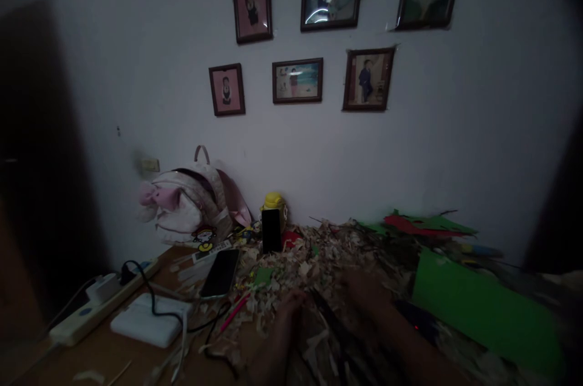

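Many torn paper scraps are heaped across the table. My left hand is low in the middle of the view, over the scraps, its fingers dim and hard to make out. My right hand reaches onto the heap a little to the right, blurred, so its fingers and anything in them cannot be told. Between the two hands lies a dark, long object, too dim to identify. A pink pen rests left of my left hand.
Left are a phone, a white box-shaped device with cables, a power strip and a pale backpack. Another phone stands upright before a yellow object. Green sheets lie right; framed photos hang on the wall.
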`<state>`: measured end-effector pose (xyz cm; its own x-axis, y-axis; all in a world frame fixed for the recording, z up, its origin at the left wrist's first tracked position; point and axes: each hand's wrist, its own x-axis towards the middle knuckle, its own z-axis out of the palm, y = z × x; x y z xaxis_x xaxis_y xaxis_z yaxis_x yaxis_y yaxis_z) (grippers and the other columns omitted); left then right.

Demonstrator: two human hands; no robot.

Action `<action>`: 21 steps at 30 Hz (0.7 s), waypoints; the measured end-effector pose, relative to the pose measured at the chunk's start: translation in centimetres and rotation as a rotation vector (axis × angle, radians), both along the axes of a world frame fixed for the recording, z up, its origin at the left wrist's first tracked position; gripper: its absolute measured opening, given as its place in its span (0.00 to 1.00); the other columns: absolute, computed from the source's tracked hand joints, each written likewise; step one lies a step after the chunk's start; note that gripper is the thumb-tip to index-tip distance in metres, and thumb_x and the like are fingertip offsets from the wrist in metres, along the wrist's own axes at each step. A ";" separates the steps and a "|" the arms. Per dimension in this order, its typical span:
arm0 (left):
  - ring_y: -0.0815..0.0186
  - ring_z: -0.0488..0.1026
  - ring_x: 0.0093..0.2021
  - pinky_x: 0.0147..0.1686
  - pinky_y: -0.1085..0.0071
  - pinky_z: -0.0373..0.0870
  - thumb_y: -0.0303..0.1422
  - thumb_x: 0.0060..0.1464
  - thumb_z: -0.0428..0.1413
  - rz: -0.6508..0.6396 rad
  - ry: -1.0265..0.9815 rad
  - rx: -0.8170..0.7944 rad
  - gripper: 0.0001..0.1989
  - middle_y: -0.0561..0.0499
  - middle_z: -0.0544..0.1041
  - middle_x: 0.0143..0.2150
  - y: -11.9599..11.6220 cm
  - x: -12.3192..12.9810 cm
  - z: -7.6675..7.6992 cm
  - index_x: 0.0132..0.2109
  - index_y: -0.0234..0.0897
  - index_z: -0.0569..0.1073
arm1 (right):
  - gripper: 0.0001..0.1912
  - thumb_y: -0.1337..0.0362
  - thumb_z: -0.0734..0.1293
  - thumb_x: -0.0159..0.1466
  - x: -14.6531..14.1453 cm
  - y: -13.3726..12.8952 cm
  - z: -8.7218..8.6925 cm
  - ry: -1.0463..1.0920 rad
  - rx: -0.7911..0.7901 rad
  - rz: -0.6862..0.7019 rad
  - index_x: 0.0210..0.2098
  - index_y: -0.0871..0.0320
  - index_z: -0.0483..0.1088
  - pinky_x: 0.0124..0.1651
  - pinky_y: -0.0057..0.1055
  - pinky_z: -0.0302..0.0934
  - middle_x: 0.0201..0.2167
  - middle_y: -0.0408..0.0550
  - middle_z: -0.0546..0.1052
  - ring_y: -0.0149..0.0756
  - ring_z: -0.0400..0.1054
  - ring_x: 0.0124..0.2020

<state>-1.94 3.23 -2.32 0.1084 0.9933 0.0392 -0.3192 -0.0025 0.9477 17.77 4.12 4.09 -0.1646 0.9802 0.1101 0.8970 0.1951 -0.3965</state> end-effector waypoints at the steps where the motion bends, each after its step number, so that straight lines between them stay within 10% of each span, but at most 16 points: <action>1: 0.56 0.67 0.34 0.42 0.63 0.59 0.44 0.35 0.62 0.003 0.003 0.002 0.14 0.51 0.72 0.22 -0.5 0.0 0.1 0.18 0.40 0.71 | 0.12 0.74 0.59 0.57 -0.3 -0.5 -0.1 0.052 0.010 0.004 0.33 0.62 0.73 0.47 0.36 0.58 0.38 0.56 0.77 0.42 0.69 0.43; 12: 0.56 0.69 0.37 0.41 0.66 0.62 0.45 0.35 0.62 -0.042 0.205 0.040 0.14 0.51 0.76 0.28 -5.5 2.8 1.8 0.26 0.39 0.77 | 0.21 0.46 0.61 0.51 -2.9 -8.8 -4.4 0.871 -0.044 -0.084 0.34 0.55 0.70 0.45 0.34 0.63 0.37 0.50 0.78 0.44 0.70 0.42; 21: 0.55 0.69 0.40 0.44 0.66 0.62 0.41 0.38 0.61 -0.034 0.201 -0.014 0.08 0.51 0.77 0.31 -7.5 2.7 3.6 0.26 0.43 0.78 | 0.19 0.47 0.58 0.54 -3.1 -8.5 -6.7 0.791 0.030 -0.083 0.32 0.53 0.68 0.43 0.34 0.63 0.34 0.50 0.77 0.43 0.71 0.38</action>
<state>0.78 -4.30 1.31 0.1459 0.9893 -0.0002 -0.1232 0.0183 0.9922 14.68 -4.38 -2.59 0.0471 0.9805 0.1907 0.3641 0.1609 -0.9174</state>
